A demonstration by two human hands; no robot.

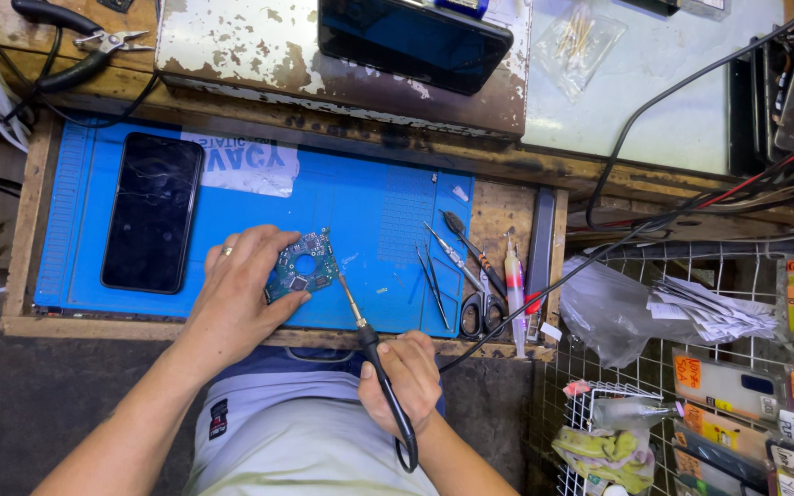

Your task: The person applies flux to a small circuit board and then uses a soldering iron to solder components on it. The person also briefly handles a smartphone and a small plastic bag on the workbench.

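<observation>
Right hand (403, 378) is nearest the camera, fingers wrapped round the black grip of a soldering iron (374, 363), tip angled up to the right edge of the green circuit board (302, 264). Left hand (236, 296) pins that board flat on the blue mat (374, 207), thumb under its lower edge, fingers closed over the left side. Board sits mid-mat, on the table (507, 207).

Risks as I see them:
- Left thumb is very near the tip; a slip could burn it.
- Board is held by hand only, so tip pressure could skate it sideways and smear solder across pads.
- Iron's cord (553, 285) runs over the scissors (478, 312) and tweezers (434, 271); a snag could jerk the tip.
- Dark phone (152, 211) lies on the mat's left part, well apart, low risk.
</observation>
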